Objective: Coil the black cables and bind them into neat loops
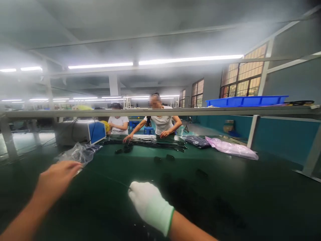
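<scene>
A clear bag (pixel 79 153), judged light, limp and slippery and best pinched at its edge, is reached for on the green worktop (pixel 225 174) by the open left hand (pixel 59 179), while the gloved right hand (pixel 150 204) is closed, seemingly on a thin cable.

Green table (pixel 250 187) open ahead of right hand (pixel 150 204). Clear bag (pixel 77 153) just beyond left hand (pixel 59 177). Cables (pixel 155 144) and small black parts (pixel 170 156) mid-table. Pink bag (pixel 232 149) far right. Shelf rail (pixel 160 112) overhead; co-worker's hands (pixel 164 134) at far edge.

Blue tray (pixel 247 100) on overhead shelf; pink bag (pixel 232 148) far right
</scene>
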